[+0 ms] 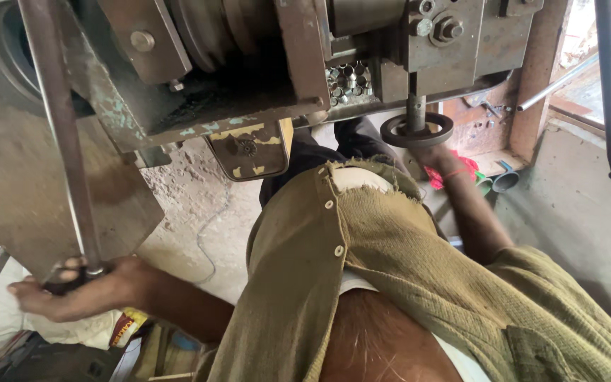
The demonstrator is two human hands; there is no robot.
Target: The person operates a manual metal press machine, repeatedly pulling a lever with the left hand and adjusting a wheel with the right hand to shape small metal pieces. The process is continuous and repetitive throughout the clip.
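- Steel rod stood slanted before the machine; my left hand curled round its lower end, fingers pinching it to steady it against the grey sheet.
- My right hand reached up to the small handwheel; touching it, but I couldn't tell how the fingers closed.

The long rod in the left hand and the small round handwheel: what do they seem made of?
The rod: apparently steel, grey with a dull sheen and brownish patches like rust. The handwheel: dark metal, perhaps cast iron, matte and grimy. The left hand grips the rod's lower end.
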